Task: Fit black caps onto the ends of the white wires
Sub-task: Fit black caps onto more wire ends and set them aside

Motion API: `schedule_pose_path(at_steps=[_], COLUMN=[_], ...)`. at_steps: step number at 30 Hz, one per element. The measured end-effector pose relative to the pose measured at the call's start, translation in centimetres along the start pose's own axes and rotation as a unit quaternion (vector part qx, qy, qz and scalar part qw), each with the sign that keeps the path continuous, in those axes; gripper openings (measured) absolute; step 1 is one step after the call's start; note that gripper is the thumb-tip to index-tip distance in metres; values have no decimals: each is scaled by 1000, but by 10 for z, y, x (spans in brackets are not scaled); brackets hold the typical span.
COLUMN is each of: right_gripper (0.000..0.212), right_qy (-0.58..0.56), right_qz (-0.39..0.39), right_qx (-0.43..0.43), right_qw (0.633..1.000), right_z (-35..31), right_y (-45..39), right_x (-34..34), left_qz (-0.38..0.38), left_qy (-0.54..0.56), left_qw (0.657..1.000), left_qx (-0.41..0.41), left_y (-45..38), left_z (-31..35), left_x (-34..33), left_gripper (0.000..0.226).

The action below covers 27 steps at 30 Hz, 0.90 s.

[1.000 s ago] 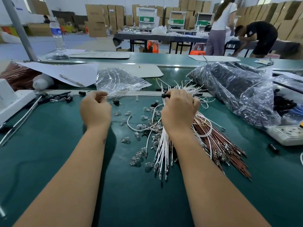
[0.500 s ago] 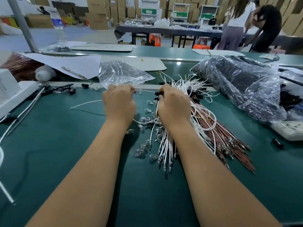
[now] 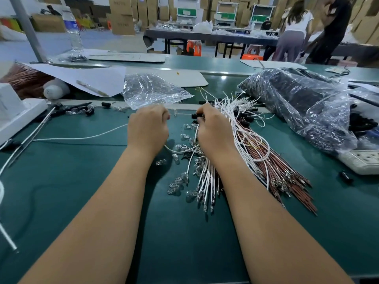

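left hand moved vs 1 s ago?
Yes. The left hand moved rightward, closing on the right hand beside the wire bundle, judged against that bundle on the table.

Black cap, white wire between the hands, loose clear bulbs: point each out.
black cap [image 3: 194, 116]: head view, its body at the right hand's fingertips.
white wire [image 3: 180, 114]: head view, taut stretch between the hands.
clear bulbs [image 3: 178, 184]: head view, cluster on the mat.

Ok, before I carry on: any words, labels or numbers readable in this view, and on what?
None can be read.
Water bottle: blue label, print too blurred.
Green panels on the far racks: no legible text.
Cardboard boxes: markings too small and blurred.
White power strip: no readable marking.
White box at left: blank as far as it shows.
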State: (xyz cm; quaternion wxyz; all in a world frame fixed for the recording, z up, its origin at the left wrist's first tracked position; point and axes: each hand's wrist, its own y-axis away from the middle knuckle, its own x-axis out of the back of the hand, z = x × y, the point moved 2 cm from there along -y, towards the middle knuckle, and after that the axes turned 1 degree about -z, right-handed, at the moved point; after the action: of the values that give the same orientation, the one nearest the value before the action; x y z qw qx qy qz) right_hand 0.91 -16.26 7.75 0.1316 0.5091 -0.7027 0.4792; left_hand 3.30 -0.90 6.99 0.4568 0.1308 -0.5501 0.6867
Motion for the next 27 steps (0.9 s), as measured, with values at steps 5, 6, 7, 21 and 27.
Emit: schedule_pose_path(at_steps=[5, 6, 7, 21, 27], right_gripper=[12, 12, 12, 6, 8], right_qy=[-51, -63, -69, -90, -110], right_qz=[-7, -12, -19, 58, 84], right_qx=[6, 12, 18, 0, 15], right_qw=[999, 998, 997, 994, 990], right_z=[-1, -1, -2, -1, 1], right_y=[1, 2, 2, 0, 1], right_x=[-3, -3, -4, 4, 7], left_qz=[-14, -23, -31, -70, -76], left_qy=[173, 212, 237, 333, 350], left_qw=[985, 977, 971, 935, 928], left_qx=[1, -4, -4, 102, 105], left_y=[6, 7, 7, 2, 3], left_z=[11, 15, 18, 6, 5], left_x=[3, 3, 2, -3, -1], left_gripper=[15, 13, 11, 9, 13])
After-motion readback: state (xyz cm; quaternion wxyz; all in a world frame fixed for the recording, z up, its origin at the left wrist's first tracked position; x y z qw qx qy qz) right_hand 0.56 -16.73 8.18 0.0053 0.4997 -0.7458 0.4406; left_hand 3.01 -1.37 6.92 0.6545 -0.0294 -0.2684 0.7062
